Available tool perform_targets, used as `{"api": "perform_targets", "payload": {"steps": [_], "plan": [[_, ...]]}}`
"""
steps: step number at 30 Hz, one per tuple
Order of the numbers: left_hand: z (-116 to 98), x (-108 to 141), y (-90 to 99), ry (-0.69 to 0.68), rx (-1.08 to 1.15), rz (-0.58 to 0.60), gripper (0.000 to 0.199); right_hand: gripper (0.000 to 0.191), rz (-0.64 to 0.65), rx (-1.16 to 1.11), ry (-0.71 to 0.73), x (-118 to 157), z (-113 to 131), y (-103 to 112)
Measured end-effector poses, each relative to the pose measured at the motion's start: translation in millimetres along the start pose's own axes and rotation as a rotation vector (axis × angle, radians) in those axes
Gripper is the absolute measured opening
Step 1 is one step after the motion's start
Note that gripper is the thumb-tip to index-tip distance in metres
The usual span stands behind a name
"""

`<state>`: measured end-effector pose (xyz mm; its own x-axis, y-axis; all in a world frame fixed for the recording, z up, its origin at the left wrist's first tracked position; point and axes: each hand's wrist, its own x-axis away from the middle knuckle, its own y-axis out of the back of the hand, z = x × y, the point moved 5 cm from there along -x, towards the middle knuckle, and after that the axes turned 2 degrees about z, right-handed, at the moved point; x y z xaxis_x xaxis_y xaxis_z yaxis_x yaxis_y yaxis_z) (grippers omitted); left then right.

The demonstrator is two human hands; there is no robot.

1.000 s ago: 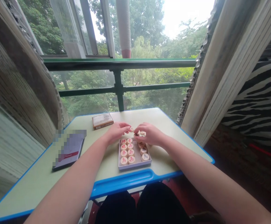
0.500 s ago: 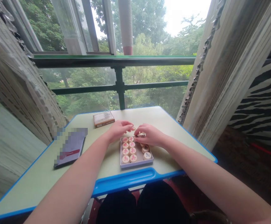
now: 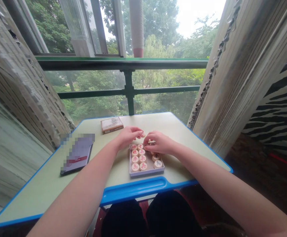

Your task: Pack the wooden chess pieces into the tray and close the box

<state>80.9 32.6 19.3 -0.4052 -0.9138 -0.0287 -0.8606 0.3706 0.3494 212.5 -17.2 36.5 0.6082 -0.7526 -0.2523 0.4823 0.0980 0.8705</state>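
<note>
A shallow box (image 3: 147,173) holds round wooden Chinese chess pieces. Red-marked ones such as the bottom-left piece (image 3: 135,167) fill two columns on its left, and dark-marked ones such as the near-right piece (image 3: 158,163) lie along its right side. My left hand (image 3: 129,135), just beyond the box's far left corner, pinches a Chinese chess piece (image 3: 143,134) between thumb and fingers. Over the far right part of the box, my right hand (image 3: 160,143) has curled fingers near the red columns. It covers several pieces, and what its fingertips hold, if anything, is hidden.
The box stands on a pale table (image 3: 180,158) with a blue rim and a blue front groove (image 3: 135,189). A flat brown-edged box (image 3: 112,125) lies at the back left. A tablet-like device (image 3: 79,158), partly pixelated, rests on the left. Behind are a green railing (image 3: 128,89) and curtains.
The whole view has shifted slightly, so the table and box appear a little further right. Both hands keep nearly the same pose, the left one still pinching its piece.
</note>
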Motion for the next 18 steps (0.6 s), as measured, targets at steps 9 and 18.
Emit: {"api": "perform_targets", "payload": {"steps": [9,18], "plan": [[-5.9,4.7,0.0,-0.002,-0.003,-0.007,0.032,0.009,-0.029,0.0,-0.005,-0.3,-5.4,1.7],[-5.2,4.2,1.5,-0.014,-0.009,-0.002,0.035,0.012,-0.037,0.033,0.011,0.1,-6.4,1.5]]}}
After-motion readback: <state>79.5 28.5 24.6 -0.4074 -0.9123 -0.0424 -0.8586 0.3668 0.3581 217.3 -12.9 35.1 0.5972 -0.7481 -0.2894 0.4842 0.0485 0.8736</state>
